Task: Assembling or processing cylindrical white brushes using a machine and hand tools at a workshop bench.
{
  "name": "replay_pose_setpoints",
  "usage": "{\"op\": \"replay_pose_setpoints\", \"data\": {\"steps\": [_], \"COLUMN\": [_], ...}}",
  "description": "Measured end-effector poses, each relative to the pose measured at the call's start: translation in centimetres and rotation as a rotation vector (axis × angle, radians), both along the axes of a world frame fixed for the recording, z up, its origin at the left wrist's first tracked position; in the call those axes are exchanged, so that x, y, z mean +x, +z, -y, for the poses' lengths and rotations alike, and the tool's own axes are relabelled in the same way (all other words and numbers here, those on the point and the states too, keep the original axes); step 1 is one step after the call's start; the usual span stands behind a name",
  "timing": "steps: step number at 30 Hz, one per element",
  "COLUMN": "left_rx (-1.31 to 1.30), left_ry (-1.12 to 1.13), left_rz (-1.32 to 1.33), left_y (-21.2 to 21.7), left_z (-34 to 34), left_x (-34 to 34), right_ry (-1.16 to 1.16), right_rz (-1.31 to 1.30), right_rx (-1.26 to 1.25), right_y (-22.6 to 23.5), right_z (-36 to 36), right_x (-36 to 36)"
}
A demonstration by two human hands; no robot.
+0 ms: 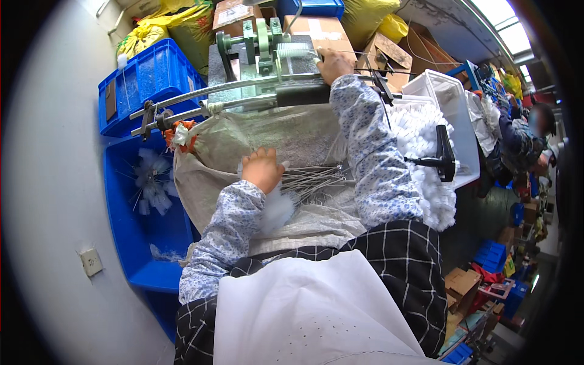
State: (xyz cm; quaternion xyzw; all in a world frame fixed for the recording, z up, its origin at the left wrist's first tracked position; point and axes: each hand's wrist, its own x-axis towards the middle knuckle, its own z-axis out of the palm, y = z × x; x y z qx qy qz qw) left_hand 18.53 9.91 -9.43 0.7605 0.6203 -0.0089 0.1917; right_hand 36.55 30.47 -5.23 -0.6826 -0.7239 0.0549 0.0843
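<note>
At the green bench machine (263, 45), my right hand (336, 66) closes round the end of a white-bristled wire brush (294, 50). Its bristles lie against the machine's wheel, and a thin wire runs out to the right past my fingers. My left hand (261, 170) rests lower, over the cloth sack across my lap, with its fingers curled. White bristles (277, 210) show under its wrist; what the palm covers is hidden. Beside that hand, a bundle of thin metal wire handles (313, 177) fans out to the right.
A blue bin (146, 277) with loose brushes stands at left, another blue crate (155, 76) above it. Metal rails (243, 85) cross before the machine. Heaped white brushes (420, 131), a black-handled tool (446, 155) and a clear tub (450, 91) lie right. A person (526, 137) sits farther right.
</note>
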Motion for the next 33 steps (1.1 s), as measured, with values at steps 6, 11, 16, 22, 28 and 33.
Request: {"op": "replay_pose_setpoints", "data": {"steps": [6,11,16,22,28,33], "left_rx": [-0.195,-0.24,-0.153,0.07,0.186,-0.211], "left_ry": [-0.137,-0.047,-0.013,-0.084,-0.414,-0.452], "left_rz": [0.329,0.559,0.596,0.7,0.469,-0.247], "left_y": [1.3,4.6,5.2,11.5,10.5,1.0], "left_z": [-1.6,-0.2,2.2,1.7,0.3,-1.9], "left_x": [-3.0,-5.4,-7.0,-3.4,5.4,8.4], "right_ry": [-0.021,0.394,0.371,0.842,0.581,0.398], "right_rz": [0.224,0.07,-0.061,-1.03,-0.595,-0.724], "right_rx": [0.053,0.159,0.308,0.013,-0.203,-0.978], "right_y": [1.2,-2.4,1.2,-5.2,-1.0,-8.7], "right_z": [-3.8,-6.7,-3.9,-5.3,16.9,25.2], "right_x": [4.3,7.1,5.0,11.6,6.5,7.9]}}
